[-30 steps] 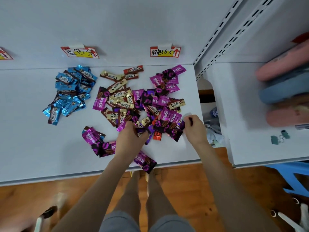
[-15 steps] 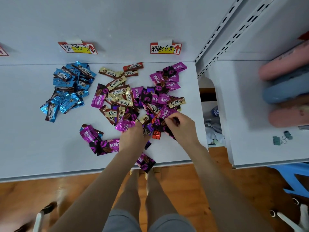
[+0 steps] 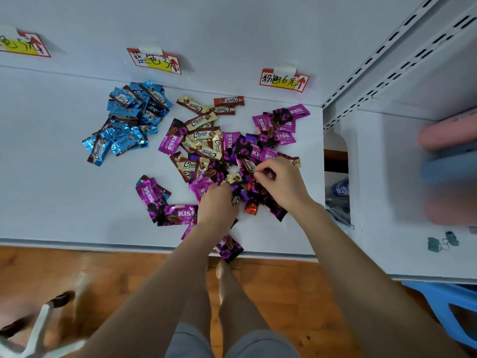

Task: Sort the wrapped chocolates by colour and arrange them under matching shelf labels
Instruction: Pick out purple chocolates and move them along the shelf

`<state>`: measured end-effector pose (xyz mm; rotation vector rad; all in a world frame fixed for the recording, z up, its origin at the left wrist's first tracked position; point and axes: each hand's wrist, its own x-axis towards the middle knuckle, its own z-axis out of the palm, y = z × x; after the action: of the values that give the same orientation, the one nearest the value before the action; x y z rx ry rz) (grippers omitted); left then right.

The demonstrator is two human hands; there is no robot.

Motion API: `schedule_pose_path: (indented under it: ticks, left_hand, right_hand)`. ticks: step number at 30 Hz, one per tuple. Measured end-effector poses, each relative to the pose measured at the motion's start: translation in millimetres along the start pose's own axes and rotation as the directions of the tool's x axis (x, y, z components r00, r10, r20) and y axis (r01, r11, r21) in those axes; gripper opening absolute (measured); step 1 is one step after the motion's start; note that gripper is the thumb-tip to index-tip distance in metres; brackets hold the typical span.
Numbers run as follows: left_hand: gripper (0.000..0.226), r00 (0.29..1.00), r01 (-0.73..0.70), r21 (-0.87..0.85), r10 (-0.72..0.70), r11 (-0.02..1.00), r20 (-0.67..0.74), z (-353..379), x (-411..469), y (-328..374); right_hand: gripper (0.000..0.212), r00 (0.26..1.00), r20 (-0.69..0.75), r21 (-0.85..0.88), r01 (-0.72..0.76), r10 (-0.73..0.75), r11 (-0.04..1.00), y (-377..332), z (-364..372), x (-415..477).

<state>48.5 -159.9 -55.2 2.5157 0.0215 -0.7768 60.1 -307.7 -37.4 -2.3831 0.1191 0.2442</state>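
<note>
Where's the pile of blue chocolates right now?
In the head view, the blue chocolates lie heaped left of centre on the white shelf, just below the middle label and left of the mixed pile.

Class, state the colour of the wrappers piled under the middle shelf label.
The wrappers are blue with brown bands, clearest in the head view.

- my blue pile point(image 3: 129, 120): shiny blue, brown stripe
- gold Choco wrappers point(image 3: 204, 135): pale gold, brown
- KISS wrappers point(image 3: 281, 125): magenta, dark lip prints
- shelf label point(image 3: 284, 80): red, yellow
</note>
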Motion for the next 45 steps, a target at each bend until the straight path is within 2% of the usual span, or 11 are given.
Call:
schedule_pose_path:
  ticks: [4, 7, 9, 14, 19, 23, 29, 32, 34, 39, 45]
  left_hand:
    - [0.014, 0.997, -0.018, -0.119, 0.009, 0.993, -0.076, -7, -7, -7]
    - [0.019, 0.984, -0.063, -0.293, 0.012, 0.954, -0.175, -22, -16, -17]
    - [0.009, 0.972, -0.093, -0.360, 0.006, 0.928, -0.235, -33, -20, -27]
    - [0.022, 0.955, -0.059, -0.430, -0.074, 0.901, -0.287, -44, -25, -42]
    - [0.009, 0.974, -0.088, -0.379, 0.000, 0.921, -0.227, -39, -20, -35]
    - [0.010, 0.986, -0.127, -0.231, 0.097, 0.965, -0.136, -32, -8, -21]
    - [0.020, 0.997, -0.073, 0.103, 0.077, 0.992, -0.032, -20, 7, -9]
    - [0.025, 0.999, -0.045, 0.142, 0.047, 0.989, -0.010, -15, 12, -2]
    - [0.027, 0.999, -0.035, 0.146, 0.036, 0.989, -0.007, -15, 14, 0]
    - [0.026, 1.000, -0.028, 0.078, 0.028, 0.997, -0.002, -23, 22, -4]
    - [0.022, 0.997, -0.046, -0.277, 0.029, 0.960, -0.066, -42, 24, -15]
  right_hand:
    - [0.028, 0.980, 0.196, -0.106, 0.061, -0.039, 0.992, -7, 4, 5]
    - [0.044, 0.921, 0.390, -0.252, 0.113, -0.006, 0.961, -10, 11, 6]
    - [0.043, 0.882, 0.469, -0.379, 0.160, 0.040, 0.912, -9, 15, 5]
    - [0.015, 0.911, 0.412, -0.381, 0.164, 0.008, 0.910, -11, 17, 1]
    - [0.031, 0.886, 0.459, -0.386, 0.136, 0.062, 0.913, -9, 12, 1]
    - [0.031, 0.868, 0.486, -0.483, 0.169, 0.103, 0.859, -7, 13, 0]
    - [0.027, 0.890, 0.448, -0.450, 0.150, 0.078, 0.880, -1, 9, -9]
    - [0.035, 0.874, 0.474, -0.453, 0.142, 0.103, 0.880, 1, 6, -14]
    - [0.028, 0.867, 0.485, -0.466, 0.150, 0.110, 0.872, 0, 5, -16]
    - [0.021, 0.866, 0.489, -0.507, 0.187, 0.102, 0.841, -5, 5, -20]
    - [0.039, 0.850, 0.510, -0.482, 0.156, 0.131, 0.862, 0, 0, -22]
